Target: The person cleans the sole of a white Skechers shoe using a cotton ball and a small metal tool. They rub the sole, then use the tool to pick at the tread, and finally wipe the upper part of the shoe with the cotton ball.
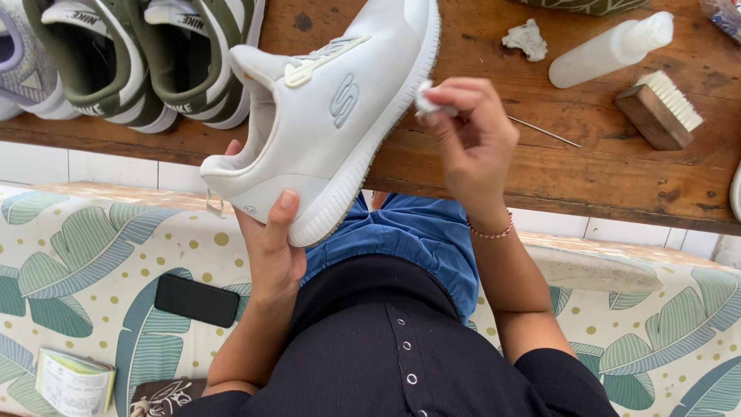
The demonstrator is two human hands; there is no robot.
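Here, left hand (270, 251) wrapped tight around a white shoe (324, 116) heel, right hand (471, 143) pinched shut on a small white wad (424, 99) touching its sole, brush (658, 110) on the wooden surface (602, 177).

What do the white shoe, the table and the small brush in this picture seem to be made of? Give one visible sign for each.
White shoe: likely matte knit or synthetic fabric, with a ridged, rubbery-looking sole.
Table: wood, worn and stained, grain showing.
Brush: plain wooden block with pale bristles, perhaps plastic or natural fibre.
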